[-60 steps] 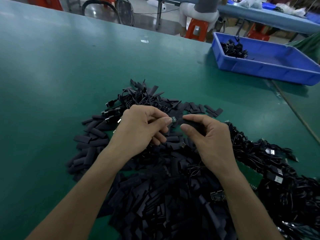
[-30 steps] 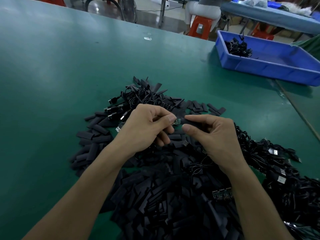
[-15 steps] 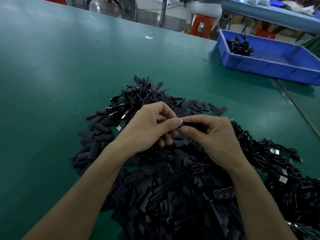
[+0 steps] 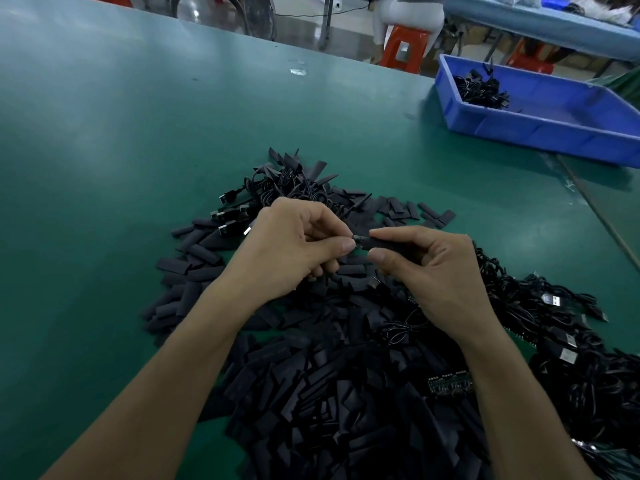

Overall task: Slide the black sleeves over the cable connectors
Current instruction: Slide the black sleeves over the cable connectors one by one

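Note:
Above a big heap of flat black sleeves [image 4: 332,393], my left hand [image 4: 294,247] pinches the end of a small cable connector [image 4: 360,239] between thumb and forefinger. My right hand [image 4: 429,271] pinches a black sleeve [image 4: 382,243] that covers most of that connector; only a short tip shows between my fingertips. The two hands nearly touch. Black cables with USB plugs [image 4: 235,213] lie at the heap's far left, and more cables [image 4: 554,327] are piled at the right.
A blue bin [image 4: 540,129] holding a few black cables stands at the far right of the green table [image 4: 121,140]. A small circuit board [image 4: 448,382] lies in the heap by my right forearm. Red stools and a seated person are beyond the table.
The hands came together, with the sleeve drawn over the connector board that showed earlier. Now they have parted slightly and a short tip shows between them.

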### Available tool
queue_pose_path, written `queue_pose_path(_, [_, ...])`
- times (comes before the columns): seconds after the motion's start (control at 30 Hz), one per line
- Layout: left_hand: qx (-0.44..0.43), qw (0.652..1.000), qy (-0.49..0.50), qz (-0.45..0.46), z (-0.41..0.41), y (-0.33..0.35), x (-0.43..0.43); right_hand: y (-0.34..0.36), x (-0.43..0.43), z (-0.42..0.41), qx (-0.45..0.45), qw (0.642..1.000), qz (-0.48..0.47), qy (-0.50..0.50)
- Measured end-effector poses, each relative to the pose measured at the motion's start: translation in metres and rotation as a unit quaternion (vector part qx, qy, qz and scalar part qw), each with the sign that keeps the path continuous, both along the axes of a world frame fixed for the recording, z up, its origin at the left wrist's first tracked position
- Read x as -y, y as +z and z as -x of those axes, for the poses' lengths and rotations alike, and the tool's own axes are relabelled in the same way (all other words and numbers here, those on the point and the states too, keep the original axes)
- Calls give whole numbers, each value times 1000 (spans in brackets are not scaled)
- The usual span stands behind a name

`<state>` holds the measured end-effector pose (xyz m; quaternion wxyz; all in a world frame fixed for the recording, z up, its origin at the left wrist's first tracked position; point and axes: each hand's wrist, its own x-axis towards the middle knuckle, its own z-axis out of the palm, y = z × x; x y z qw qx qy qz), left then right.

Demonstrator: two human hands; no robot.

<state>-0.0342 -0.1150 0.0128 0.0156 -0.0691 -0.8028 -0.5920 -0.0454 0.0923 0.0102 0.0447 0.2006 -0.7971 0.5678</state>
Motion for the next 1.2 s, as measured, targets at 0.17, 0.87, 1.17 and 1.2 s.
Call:
queue_pose_path(0.17, [26,999,-11,-44,0,0,1,1,1,0,3,1000,9,20])
queue_pose_path(0.87, [92,986,-24,-140,-3,6,0,0,10,-6,-8,999,43,3])
queue_pose_path(1.17, [78,989,-23,-126,-5,6,-5,-5,15,-7,-1,993,71,-93])
queue_pose_path(1.2, [74,989,-20,-125,-5,6,-5,-6,17,-7,4,989,89,-120])
